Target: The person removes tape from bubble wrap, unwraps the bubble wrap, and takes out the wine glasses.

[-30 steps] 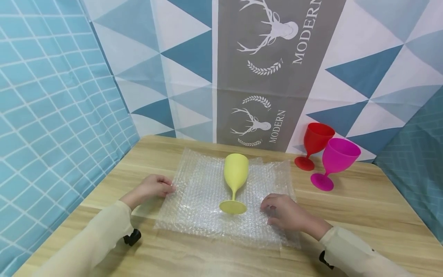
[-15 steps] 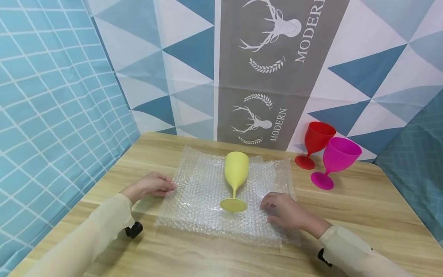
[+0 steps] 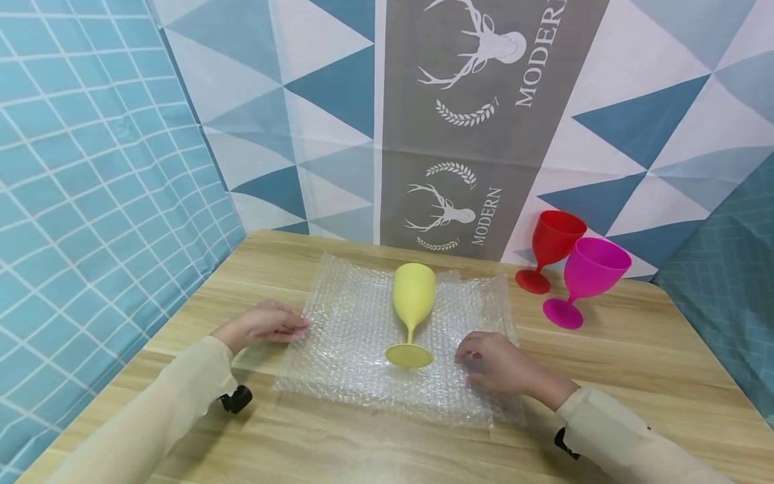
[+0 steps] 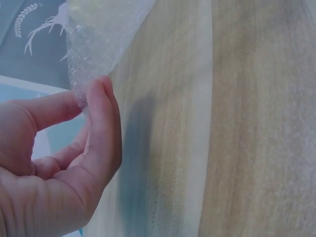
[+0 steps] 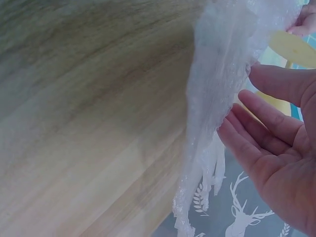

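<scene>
A yellow plastic goblet (image 3: 414,296) lies on its side on a sheet of bubble wrap (image 3: 357,363), its bowl toward the wall and its foot toward me. At the sheet's left edge my left hand (image 3: 265,323) pinches the wrap between thumb and fingertips, plainly seen in the left wrist view, where the bubble wrap (image 4: 101,39) rises from the pinch. Just right of the goblet's foot, my right hand (image 3: 498,363) rests its fingertips on the wrap. In the right wrist view the right hand's thumb and loosely bent fingers (image 5: 271,118) stay apart against the sheet.
A red goblet (image 3: 553,242) and a magenta goblet (image 3: 589,275) stand upright at the back right of the wooden table (image 3: 338,444). Patterned cloth walls (image 3: 447,154) rise behind the table and along its sides.
The view has shifted slightly. Both hands keep nearly the same places on the bubble wrap, and the yellow goblet lies as before.
</scene>
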A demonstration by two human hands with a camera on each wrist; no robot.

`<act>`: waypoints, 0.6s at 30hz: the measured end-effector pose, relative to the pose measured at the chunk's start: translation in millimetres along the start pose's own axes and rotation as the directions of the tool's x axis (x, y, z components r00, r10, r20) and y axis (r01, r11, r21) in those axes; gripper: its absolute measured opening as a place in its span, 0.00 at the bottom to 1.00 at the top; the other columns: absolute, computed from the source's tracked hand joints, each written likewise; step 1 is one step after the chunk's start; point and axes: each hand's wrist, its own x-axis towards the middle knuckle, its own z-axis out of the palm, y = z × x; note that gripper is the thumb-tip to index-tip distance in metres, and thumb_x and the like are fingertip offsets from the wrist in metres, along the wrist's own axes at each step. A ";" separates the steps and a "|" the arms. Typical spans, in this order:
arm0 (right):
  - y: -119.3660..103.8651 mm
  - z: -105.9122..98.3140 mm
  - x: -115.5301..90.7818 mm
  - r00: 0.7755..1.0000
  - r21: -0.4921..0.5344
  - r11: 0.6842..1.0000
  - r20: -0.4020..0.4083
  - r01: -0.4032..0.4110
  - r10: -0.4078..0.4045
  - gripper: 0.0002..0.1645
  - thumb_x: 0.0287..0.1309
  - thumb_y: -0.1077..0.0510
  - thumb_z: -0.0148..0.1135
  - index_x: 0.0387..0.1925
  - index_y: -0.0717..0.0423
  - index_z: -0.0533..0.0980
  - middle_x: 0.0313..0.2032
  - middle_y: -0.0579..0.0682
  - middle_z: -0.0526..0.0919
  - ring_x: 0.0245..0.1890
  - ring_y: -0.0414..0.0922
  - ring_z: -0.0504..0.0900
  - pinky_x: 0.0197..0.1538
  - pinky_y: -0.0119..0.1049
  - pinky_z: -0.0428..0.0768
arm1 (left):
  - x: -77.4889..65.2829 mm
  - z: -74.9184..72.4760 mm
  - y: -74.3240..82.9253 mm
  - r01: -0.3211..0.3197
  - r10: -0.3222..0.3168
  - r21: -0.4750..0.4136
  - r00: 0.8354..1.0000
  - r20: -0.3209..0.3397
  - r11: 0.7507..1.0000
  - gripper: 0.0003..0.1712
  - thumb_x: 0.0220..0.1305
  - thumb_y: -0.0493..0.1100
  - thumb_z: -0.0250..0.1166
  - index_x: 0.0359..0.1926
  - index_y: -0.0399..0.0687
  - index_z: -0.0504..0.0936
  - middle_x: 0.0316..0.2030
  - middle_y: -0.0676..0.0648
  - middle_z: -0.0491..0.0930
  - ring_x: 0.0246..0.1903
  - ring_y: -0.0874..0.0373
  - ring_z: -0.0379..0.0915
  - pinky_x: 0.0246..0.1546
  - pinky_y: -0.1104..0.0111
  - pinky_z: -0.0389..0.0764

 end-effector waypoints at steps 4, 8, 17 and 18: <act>-0.8 -2.8 0.8 1.000 0.006 1.000 0.009 0.003 -0.004 0.17 0.40 0.65 0.75 0.36 0.58 0.81 0.36 0.50 0.85 0.36 0.45 0.83 0.39 0.33 0.84 | 0.4 -0.4 -1.9 -0.004 0.004 -0.046 1.000 0.006 0.999 0.04 0.65 0.35 0.59 0.38 0.39 0.79 0.28 0.54 0.84 0.30 0.67 0.81 0.39 0.76 0.84; -2.1 -6.5 1.9 1.000 0.004 1.000 0.020 0.005 -0.005 0.18 0.40 0.65 0.75 0.37 0.59 0.81 0.36 0.50 0.85 0.37 0.46 0.83 0.39 0.33 0.85 | -0.3 -0.4 -3.3 -0.019 0.020 -0.056 1.000 0.017 0.998 0.07 0.66 0.36 0.58 0.42 0.36 0.79 0.28 0.54 0.84 0.31 0.67 0.82 0.40 0.76 0.85; -4.1 -15.5 4.9 0.999 -0.006 1.000 0.018 -0.029 0.030 0.19 0.42 0.64 0.75 0.40 0.61 0.81 0.37 0.52 0.85 0.36 0.46 0.83 0.40 0.38 0.85 | -4.6 2.2 -4.7 -0.051 0.051 -0.058 0.999 0.004 0.997 0.17 0.66 0.37 0.58 0.51 0.26 0.74 0.30 0.54 0.84 0.33 0.66 0.81 0.42 0.75 0.84; -4.1 -16.3 5.3 0.999 -0.007 1.000 0.019 -0.027 0.027 0.19 0.42 0.63 0.75 0.40 0.61 0.81 0.37 0.52 0.85 0.36 0.46 0.83 0.40 0.38 0.85 | -4.8 2.5 -5.3 -0.054 0.054 -0.059 0.999 -0.001 0.997 0.18 0.66 0.37 0.58 0.51 0.25 0.73 0.30 0.53 0.83 0.33 0.66 0.81 0.42 0.75 0.84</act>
